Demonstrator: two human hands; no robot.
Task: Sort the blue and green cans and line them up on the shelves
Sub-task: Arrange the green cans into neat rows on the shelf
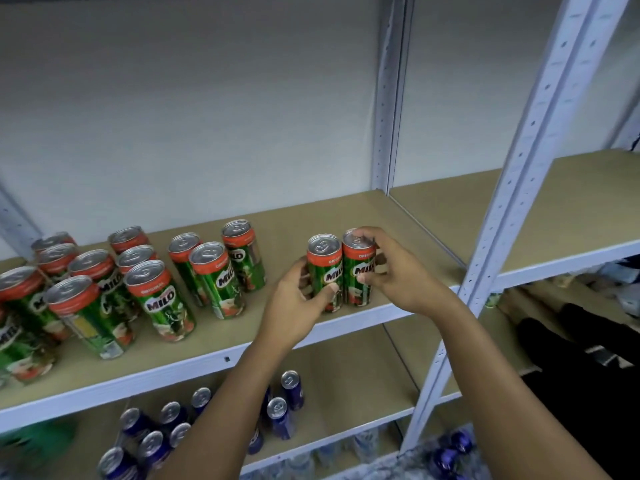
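On the upper shelf (277,216), near its front edge and right of centre, your two hands hold a pair of green cans standing upright and touching each other. Your left hand (294,299) grips the left can (324,271), its fingers curled round the far side and the thumb pressed on the label. Your right hand (391,271) grips the right can (358,268), fingers arched over the lid and the thumb on the front. To the left, well apart from this pair, a loose group of green cans (149,296) stands in no clear line. Blue cans (280,417) stand scattered on the lower shelf (346,358).

Both held cans sit just beside the shelf's front lip, so pulling them forward or letting go at a tilt could tip one off the edge. These cans are tall and narrow, and a nudge from your wrist could topple a neighbour. Sliding the pair left too fast could knock the nearest of the group.

Your left forearm covers several blue cans. The far left green cans are cut off by the frame and blurred. More blue cans (450,452) show dimly at the bottom right, and I cannot tell what they rest on. Dark shapes on the right-hand shelves are too unclear to name.
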